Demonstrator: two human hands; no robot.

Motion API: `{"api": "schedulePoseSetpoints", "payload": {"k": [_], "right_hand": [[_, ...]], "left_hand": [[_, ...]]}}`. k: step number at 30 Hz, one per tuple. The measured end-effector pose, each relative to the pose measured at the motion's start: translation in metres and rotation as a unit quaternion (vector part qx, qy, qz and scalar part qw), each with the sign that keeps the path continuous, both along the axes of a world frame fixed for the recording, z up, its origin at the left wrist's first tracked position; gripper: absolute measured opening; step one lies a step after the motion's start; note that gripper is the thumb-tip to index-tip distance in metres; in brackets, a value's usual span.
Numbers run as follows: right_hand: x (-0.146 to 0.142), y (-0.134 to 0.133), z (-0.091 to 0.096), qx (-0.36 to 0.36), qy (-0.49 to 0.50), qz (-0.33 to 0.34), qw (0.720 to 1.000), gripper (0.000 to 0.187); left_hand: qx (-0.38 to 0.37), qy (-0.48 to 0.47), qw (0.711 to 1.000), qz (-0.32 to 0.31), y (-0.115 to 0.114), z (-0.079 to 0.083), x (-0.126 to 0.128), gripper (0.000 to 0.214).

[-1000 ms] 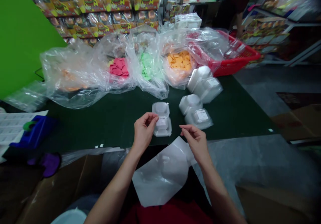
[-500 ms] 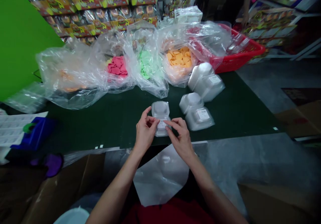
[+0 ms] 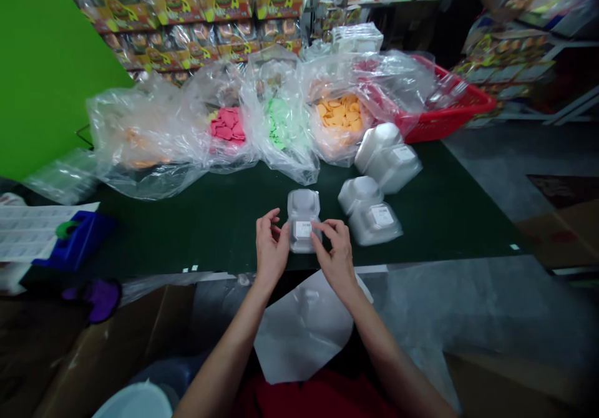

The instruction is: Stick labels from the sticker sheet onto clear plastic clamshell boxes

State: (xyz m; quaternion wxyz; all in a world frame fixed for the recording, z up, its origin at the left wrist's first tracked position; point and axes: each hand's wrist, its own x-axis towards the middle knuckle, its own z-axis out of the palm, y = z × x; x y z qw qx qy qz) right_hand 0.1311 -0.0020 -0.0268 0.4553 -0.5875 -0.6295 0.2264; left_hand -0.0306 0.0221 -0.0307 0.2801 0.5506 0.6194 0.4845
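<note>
A clear plastic clamshell box [image 3: 303, 202] lies on the dark green table in front of me, with a white printed label [image 3: 302, 229] on its nearer half. My left hand [image 3: 272, 251] is at the box's left side, its fingers apart and holding nothing. On the right, my right hand [image 3: 336, 252] has its index fingertip at the label's right edge, thumb and fingers spread. Beyond it sit stacked clear boxes with labels, one pile [image 3: 374, 219] closer and another [image 3: 392, 163] further back. A translucent white sheet [image 3: 306, 327] rests over my lap.
Plastic bags of pink [image 3: 228, 125], green [image 3: 279, 121] and orange pieces [image 3: 340, 113] line the table's back. A red basket [image 3: 444, 121] stands at the back right. To the left are a blue tape dispenser [image 3: 79, 243] and a white sheet of labels [image 3: 37, 231].
My left hand has come away from the label and opened beside the box. The right fingers have shifted to the label's edge. The view has moved slightly.
</note>
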Motion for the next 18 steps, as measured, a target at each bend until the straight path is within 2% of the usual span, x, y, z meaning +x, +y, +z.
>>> {"api": "schedulePoseSetpoints", "payload": {"k": [2, 4, 6, 9, 13, 15, 18], "right_hand": [[-0.009, 0.002, -0.003, -0.018, 0.004, -0.011, 1.000, 0.051], [-0.020, 0.004, -0.005, -0.044, -0.013, -0.002, 0.999, 0.076], [-0.029, 0.006, -0.007, -0.066, -0.038, -0.001, 0.997, 0.087], [-0.037, 0.007, -0.008, -0.077, -0.042, -0.021, 0.996, 0.087], [-0.037, 0.006, -0.006, -0.056, 0.013, -0.033, 0.998, 0.085], [-0.032, 0.004, 0.000, -0.038, 0.036, -0.034, 0.998, 0.082], [-0.010, -0.001, 0.019, -0.002, 0.042, -0.028, 0.999, 0.077]], "left_hand": [[-0.011, 0.005, 1.000, -0.006, -0.006, -0.005, -0.004, 0.035], [-0.028, 0.010, 0.999, -0.017, -0.013, -0.007, -0.005, 0.041], [-0.042, 0.010, 0.999, -0.029, -0.020, -0.006, -0.004, 0.047], [-0.042, 0.012, 0.998, -0.046, -0.029, -0.002, 0.000, 0.048], [-0.030, 0.005, 0.998, -0.053, -0.034, 0.003, 0.003, 0.048], [-0.022, -0.006, 0.999, -0.047, -0.033, 0.000, 0.002, 0.048], [-0.021, -0.003, 0.999, -0.029, -0.029, -0.008, -0.006, 0.045]]}}
